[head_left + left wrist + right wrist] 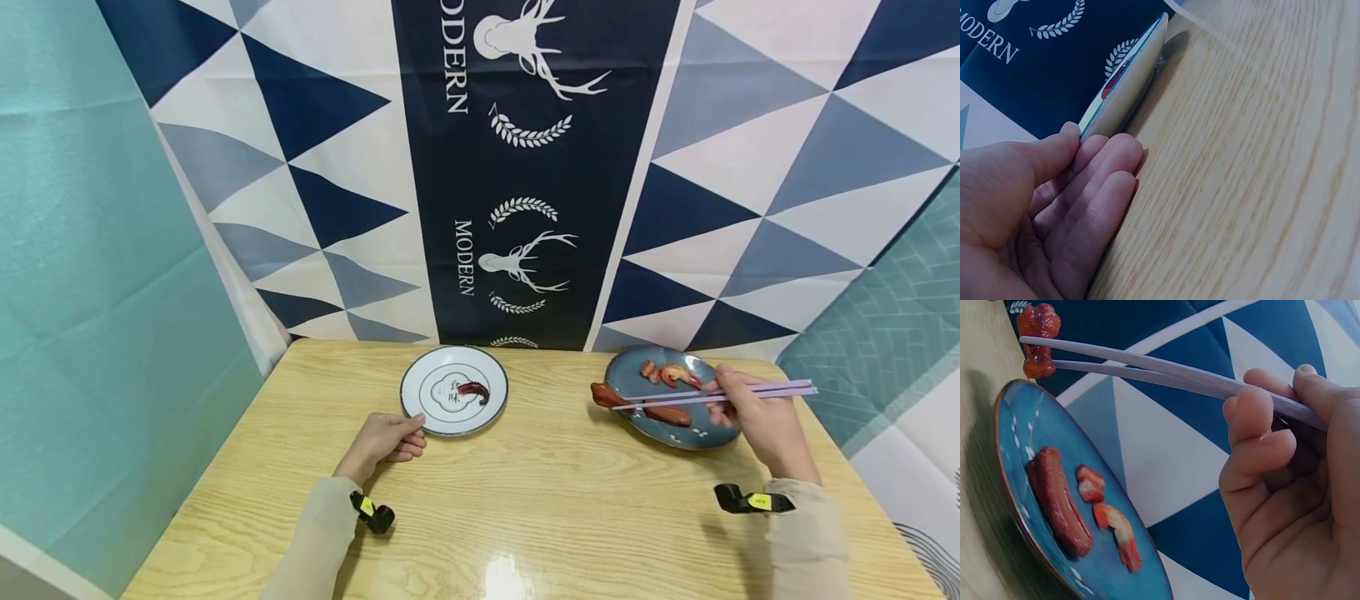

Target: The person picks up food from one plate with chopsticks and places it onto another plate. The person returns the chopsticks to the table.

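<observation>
While my right hand (pixel 763 423) grips purple chopsticks (pixel 1172 369), tips clamp little drumstick (pixel 1038 353) by skinny middle, just past rim of blue plate (pixel 630 375). Looks light, maybe slick; squeeze between knobs. My left hand (pixel 386 440) pinches white plate (pixel 480 367) at rim: hard, might crack.

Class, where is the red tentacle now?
In the head view, the tentacle lies on the right half of the white plate, left of the blue plate.

From my end I see wood-grain table (pixel 555 492); triangle-patterned backdrop (pixel 750 183) behind, dark panel (pixel 517 179) down middle with white deer heads (pixel 495 37). Plain teal sheet (pixel 112 292) left, herringbone-patterned sheet (pixel 892 325) right.
</observation>
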Motion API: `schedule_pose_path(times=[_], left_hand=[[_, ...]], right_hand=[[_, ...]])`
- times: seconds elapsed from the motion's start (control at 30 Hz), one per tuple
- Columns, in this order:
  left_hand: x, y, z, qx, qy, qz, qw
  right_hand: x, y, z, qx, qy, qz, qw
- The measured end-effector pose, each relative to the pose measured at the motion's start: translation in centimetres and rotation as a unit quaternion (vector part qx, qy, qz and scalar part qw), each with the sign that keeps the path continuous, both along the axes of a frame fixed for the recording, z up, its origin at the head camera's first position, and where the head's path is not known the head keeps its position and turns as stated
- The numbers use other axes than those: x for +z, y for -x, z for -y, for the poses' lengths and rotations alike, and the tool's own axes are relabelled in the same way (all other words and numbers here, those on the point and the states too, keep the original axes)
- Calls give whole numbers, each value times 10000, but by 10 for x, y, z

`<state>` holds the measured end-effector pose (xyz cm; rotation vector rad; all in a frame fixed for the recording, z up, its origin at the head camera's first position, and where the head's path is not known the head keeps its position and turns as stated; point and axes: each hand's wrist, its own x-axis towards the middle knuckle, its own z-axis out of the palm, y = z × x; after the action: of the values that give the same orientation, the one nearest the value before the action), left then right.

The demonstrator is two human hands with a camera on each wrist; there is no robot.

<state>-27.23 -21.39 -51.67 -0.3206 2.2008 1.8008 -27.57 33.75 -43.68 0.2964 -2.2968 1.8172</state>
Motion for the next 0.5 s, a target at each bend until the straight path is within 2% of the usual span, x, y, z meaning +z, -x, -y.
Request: schedule_pose_path(times=[0.23, 0.5], left_hand=[[-1, 0, 0, 4, 14, 4, 10000], [-1, 0, 0, 27, 72, -2, 10000]], right_hand=[[1, 1, 12, 223, 72, 33, 9997], [1, 5, 19, 110, -178, 273, 9994]])
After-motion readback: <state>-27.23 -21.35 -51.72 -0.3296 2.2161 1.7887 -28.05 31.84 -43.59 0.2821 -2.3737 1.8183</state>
